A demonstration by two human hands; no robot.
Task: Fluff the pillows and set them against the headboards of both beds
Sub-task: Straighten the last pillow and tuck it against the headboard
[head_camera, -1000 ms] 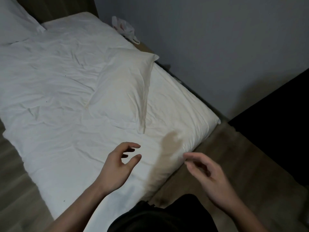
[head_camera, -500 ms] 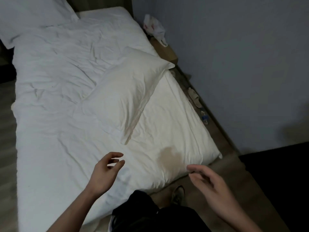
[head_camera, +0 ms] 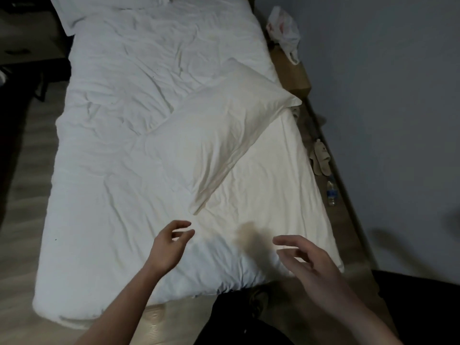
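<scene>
A white pillow (head_camera: 216,135) lies diagonally across the middle of the bed (head_camera: 119,195), on the rumpled white duvet. A second white pillow (head_camera: 104,6) rests at the far end of the bed, cut off by the top edge. My left hand (head_camera: 171,245) hovers over the near end of the duvet, just below the pillow's closest corner, fingers curled and apart, holding nothing. My right hand (head_camera: 306,260) hangs over the bed's near right corner, fingers spread and empty. A brownish stain (head_camera: 246,232) marks the duvet between my hands.
A grey wall (head_camera: 385,95) runs along the bed's right side. In the narrow gap lie a wooden bedside stand (head_camera: 291,70) with a white plastic bag (head_camera: 283,28), slippers (head_camera: 321,158) and a water bottle (head_camera: 332,192). Wooden floor (head_camera: 22,170) lies left of the bed.
The view has swung left and up the bed, so more of its length and the far pillow show. Both hands stay open and have moved slightly forward over the near end.
</scene>
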